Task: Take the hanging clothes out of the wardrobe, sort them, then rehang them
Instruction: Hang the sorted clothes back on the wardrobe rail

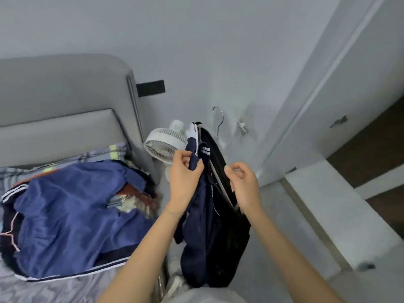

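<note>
Beneath dark garments point(209, 237), the hanger point(221, 184) lies mostly hidden.

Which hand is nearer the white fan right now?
Left. The left hand, gripping the navy garment, sits just beside the fan, at its lower right in view. The right hand is farther right, across the garment, holding the hanger.

Near left: blue track jacket of thin cloth point(72, 215), glossy, with sheen along its creases. Centre: navy sports garment with white stripes point(203, 217), smooth cloth with a faint sheen; just right of it, black garment point(229, 219), matt cloth. Far centre: pale hanger point(222, 121), its hook of bright polished metal; white round fan point(166, 145), matt plastic grille. Far left: grey padded headboard point(54, 95), matt upholstery cloth, edged by a dull metal strip point(135, 108).
</note>
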Tool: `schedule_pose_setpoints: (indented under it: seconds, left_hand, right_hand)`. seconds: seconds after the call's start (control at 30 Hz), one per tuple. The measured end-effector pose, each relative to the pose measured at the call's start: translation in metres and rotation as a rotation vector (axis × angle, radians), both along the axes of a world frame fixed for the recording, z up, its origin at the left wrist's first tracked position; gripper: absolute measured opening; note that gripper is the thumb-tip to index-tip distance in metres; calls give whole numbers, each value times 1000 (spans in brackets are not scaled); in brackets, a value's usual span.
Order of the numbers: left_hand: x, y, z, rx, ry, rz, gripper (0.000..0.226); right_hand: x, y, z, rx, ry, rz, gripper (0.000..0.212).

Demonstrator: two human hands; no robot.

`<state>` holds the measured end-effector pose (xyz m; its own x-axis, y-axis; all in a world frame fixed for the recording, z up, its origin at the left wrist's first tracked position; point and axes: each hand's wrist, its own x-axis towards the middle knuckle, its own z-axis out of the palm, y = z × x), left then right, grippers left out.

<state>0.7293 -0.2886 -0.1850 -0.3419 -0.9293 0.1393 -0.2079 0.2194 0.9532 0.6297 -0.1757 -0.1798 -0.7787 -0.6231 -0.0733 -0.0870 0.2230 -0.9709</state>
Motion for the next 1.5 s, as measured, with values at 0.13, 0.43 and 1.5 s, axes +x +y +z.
schedule_pose_setpoints:
  seconds: [0.13,0.43,1.5]
  left_hand:
    - [-47,67,9,35,51,-129,21]
    - [-159,180,17,62,54,-462,21]
    - [-634,319,40,-18,55,-1238,20]
  right_hand:
    - [-29,80,7,-30,-41,-146,22]
    - [-94,224,22,-46,-28,-484,26]
    - [-439,374,46,-207,39,-1243,25]
